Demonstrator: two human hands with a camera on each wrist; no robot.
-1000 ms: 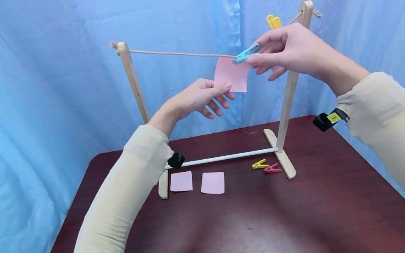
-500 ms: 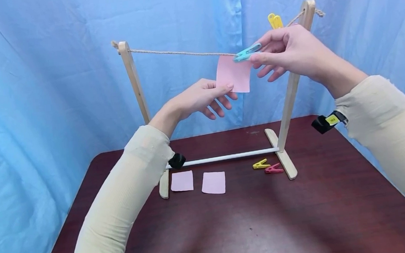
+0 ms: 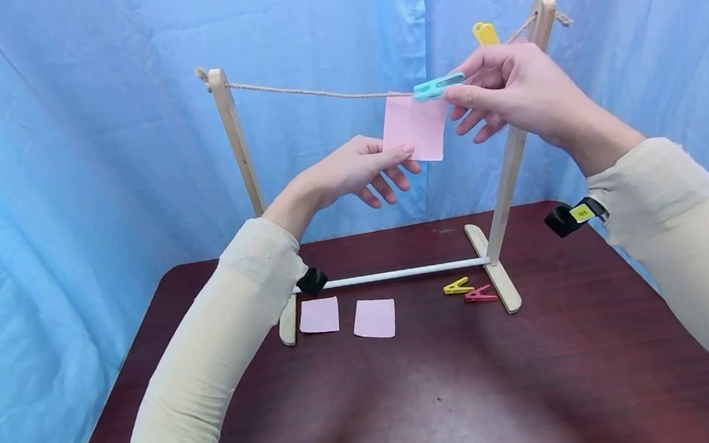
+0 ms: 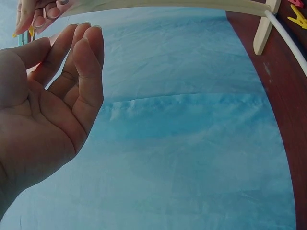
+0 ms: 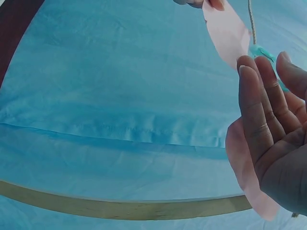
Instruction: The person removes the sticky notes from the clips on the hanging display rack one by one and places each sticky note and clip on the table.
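Observation:
My left hand (image 3: 356,172) pinches the lower edge of a pink paper square (image 3: 414,126) between thumb and fingers. The square's top edge meets the twine (image 3: 318,93). With thumb and index finger, my right hand (image 3: 523,90) pinches a turquoise clothespin (image 3: 438,87). Its tip lies over the square's top edge at the twine; whether it bites both cannot be told. Farther right, a yellow clothespin (image 3: 485,33) sits on the twine, partly behind my right hand. In the right wrist view, a second pink sheet (image 5: 244,165) shows behind that hand.
Wooden posts (image 3: 236,144) hold the twine at both ends, joined below by a white rod (image 3: 403,272). On the dark table (image 3: 433,397) lie two pink squares (image 3: 374,318), a yellow clothespin (image 3: 457,286) and a red clothespin (image 3: 480,295). Blue cloth (image 3: 312,21) hangs behind.
The turquoise clothespin has turned from slanting to nearly level in my right hand. The pink square hangs straighter, and its view has shifted slightly right. My left hand keeps its pinch.

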